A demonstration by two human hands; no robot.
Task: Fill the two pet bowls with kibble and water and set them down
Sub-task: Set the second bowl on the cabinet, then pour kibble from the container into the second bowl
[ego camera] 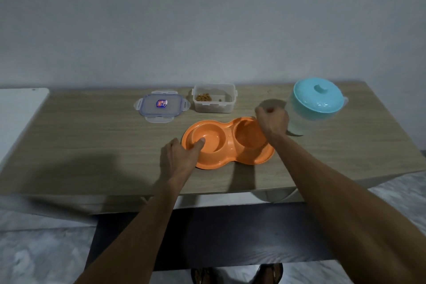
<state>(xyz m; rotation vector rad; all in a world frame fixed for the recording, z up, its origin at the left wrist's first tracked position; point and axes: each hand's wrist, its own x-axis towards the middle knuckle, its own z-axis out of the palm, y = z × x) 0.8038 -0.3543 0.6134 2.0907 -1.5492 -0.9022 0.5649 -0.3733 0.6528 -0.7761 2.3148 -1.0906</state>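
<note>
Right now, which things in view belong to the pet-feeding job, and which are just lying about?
Job: orange double bowl, kibble container, container lid, teal-lidded jug.
Lying about: white surface left of the table, sandals.

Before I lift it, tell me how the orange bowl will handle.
The bowl is probably stiff: it looks like one-piece moulded plastic and holds its shape where the left hand grips its rim. Likely light: the left well looks empty. Low and wide, so it should not tip, though it may slide on the smooth table.
</note>
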